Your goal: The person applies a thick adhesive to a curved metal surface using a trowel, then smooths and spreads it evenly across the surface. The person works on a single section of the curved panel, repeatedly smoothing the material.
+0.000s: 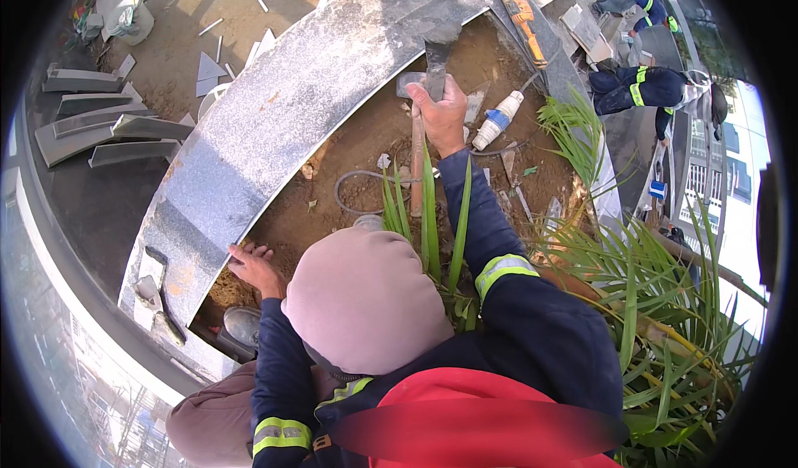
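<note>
My right hand grips a flat, grey-smeared tool, seemingly a putty knife, whose far end carries a dark grey lump. That end is over the inner edge of a curved grey granite slab. Just under the hand, a mallet with a wooden handle and grey head lies over the soil. My left hand has its fingers apart at the slab's inner edge, near the left end. On the slab beyond it rests a mortar-crusted trowel.
An orange power tool lies on the far right slab. A taped white cable connector and a cable lie on soil. Palm fronds crowd the right. Cut stone pieces stand left. Two people work at right.
</note>
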The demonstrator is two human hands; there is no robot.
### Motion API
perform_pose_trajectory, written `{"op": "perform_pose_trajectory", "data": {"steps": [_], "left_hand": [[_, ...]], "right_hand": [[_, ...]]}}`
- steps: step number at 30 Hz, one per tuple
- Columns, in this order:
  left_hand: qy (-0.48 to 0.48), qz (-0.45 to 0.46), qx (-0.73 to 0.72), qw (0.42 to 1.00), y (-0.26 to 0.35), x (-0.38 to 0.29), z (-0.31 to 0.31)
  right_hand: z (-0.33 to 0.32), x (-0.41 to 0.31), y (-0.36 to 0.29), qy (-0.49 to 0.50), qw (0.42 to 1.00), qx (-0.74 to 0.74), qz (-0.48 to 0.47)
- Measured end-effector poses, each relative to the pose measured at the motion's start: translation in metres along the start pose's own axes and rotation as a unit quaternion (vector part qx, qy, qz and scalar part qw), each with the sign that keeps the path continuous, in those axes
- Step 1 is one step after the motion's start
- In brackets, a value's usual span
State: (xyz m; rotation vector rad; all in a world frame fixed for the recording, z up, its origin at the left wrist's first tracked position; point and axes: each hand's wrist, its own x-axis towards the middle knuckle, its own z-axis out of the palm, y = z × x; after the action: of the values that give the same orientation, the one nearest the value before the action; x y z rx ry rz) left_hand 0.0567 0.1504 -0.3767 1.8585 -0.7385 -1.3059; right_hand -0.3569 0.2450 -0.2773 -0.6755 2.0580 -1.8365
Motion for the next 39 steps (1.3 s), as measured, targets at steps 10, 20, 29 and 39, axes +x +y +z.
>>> {"op": "perform_pose_trajectory", "data": {"steps": [10, 20, 29, 39], "left_hand": [[0.014, -0.004, -0.001, 1.000, 0.002, 0.000, 0.003], [-0.035, -0.010, 0.023, 0.999, 0.000, 0.009, -0.014], [-0.020, -0.034, 0.025, 0.999, 0.006, 0.005, -0.015], [-0.031, -0.054, 0.036, 0.997, 0.000, 0.015, -0.026]], "right_hand": [[-0.133, 0.063, 0.031, 0.136, 0.981, -0.128, 0.046], [-0.214, 0.165, 0.058, 0.054, 0.867, -0.489, -0.075], [-0.213, 0.216, 0.067, 0.036, 0.866, -0.498, -0.006], [-0.223, 0.237, 0.089, 0.026, 0.864, -0.502, -0.011]]}}
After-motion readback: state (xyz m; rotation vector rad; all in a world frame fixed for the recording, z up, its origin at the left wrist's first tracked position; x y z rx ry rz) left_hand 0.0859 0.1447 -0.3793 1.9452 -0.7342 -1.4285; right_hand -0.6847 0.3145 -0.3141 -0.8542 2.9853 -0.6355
